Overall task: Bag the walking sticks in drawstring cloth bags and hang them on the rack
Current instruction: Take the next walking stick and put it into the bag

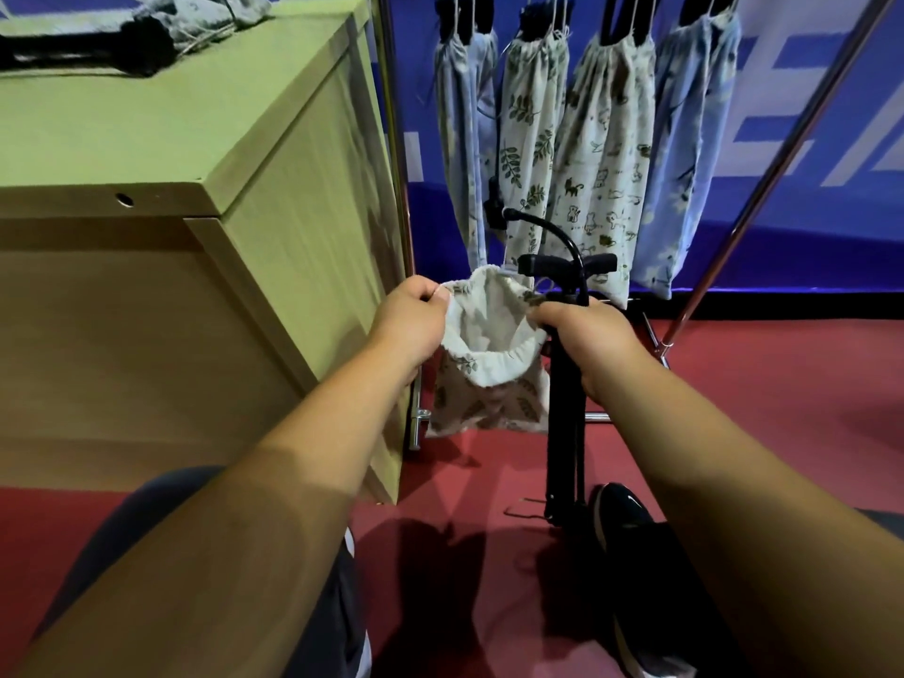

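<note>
**A:** Walking stick [563, 423] in its setting: what is shown, largest item first?

**B:** A wooden table [146, 115] fills the left. At its far left corner lie a second black stick [83, 48] and a crumpled grey bag [195, 17]. Beside the table's right edge stands the metal rack [394, 115], from which four filled hung bags [606, 154] hang side by side before a blue wall.

**A:** And the walking stick itself?

**B:** It is black and appears folded. It stands upright on the red floor [782, 433], off the table's near right corner and in front of the rack, with its foot just beside a dark shoe [619, 516]. Its handle is level with the lower ends of the hung bags.

**A:** The cloth bag [489, 398]?

**B:** It is leaf-printed with its mouth held wide open. It hangs just left of the stick, touching the shaft; the stick is outside it.

**A:** The hands?

**B:** The right hand [592, 340] is wrapped round the shaft below the handle and also holds the bag's right rim. The left hand [408, 325] pinches the left rim between thumb and fingers.
</note>
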Available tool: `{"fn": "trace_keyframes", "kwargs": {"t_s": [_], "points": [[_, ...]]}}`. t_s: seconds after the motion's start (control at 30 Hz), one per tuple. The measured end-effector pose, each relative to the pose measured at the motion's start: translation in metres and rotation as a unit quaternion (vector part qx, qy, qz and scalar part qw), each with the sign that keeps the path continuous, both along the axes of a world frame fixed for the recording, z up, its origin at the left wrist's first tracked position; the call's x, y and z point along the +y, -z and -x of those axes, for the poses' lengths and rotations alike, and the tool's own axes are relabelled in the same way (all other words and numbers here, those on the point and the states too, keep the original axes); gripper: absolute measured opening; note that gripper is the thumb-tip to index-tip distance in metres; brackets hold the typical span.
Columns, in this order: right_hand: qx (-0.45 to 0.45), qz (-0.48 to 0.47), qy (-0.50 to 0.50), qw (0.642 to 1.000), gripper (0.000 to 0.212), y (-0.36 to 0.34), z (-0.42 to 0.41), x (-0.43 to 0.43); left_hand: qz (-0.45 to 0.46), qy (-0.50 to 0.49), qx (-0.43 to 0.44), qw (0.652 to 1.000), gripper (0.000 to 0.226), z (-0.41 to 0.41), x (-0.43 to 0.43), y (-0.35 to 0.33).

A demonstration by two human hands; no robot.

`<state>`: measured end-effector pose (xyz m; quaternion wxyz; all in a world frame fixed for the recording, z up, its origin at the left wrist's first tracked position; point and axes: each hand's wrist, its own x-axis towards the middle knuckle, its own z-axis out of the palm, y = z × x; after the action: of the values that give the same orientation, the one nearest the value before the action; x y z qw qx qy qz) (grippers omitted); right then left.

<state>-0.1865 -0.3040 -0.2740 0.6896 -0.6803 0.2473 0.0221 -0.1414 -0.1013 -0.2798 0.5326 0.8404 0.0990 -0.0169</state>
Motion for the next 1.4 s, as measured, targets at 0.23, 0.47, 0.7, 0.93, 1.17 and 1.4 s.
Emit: {"fn": "trace_keyframes", "kwargs": {"t_s": [0.23,0.47,0.7,0.93,1.17,1.4], "points": [[-0.007,0.098,-0.013,0.995,0.022,0.003,0.003,-0.009,-0.065,0.046,-0.087,0.993,0.021,0.004,0.000,-0.001],[-0.054,0.084,-0.009,0.995,0.022,-0.003,0.010,-0.013,-0.074,0.076,-0.083,0.991,0.019,0.005,-0.001,-0.001],[-0.066,0.009,-0.079,0.995,0.026,-0.017,0.020,-0.012,-0.018,0.028,-0.024,0.999,0.018,-0.002,0.002,-0.001],[-0.050,-0.056,-0.178,0.981,0.012,-0.010,0.030,-0.011,0.158,-0.036,0.113,0.980,0.017,-0.005,0.004,-0.009],[0.012,0.027,-0.209,0.978,0.021,0.010,0.036,-0.023,0.230,-0.051,0.181,0.955,0.014,-0.005,0.011,-0.016],[0.070,0.088,-0.205,0.972,0.024,0.027,0.037,-0.032,0.210,-0.057,0.143,0.966,0.022,-0.004,0.019,-0.015]]}}
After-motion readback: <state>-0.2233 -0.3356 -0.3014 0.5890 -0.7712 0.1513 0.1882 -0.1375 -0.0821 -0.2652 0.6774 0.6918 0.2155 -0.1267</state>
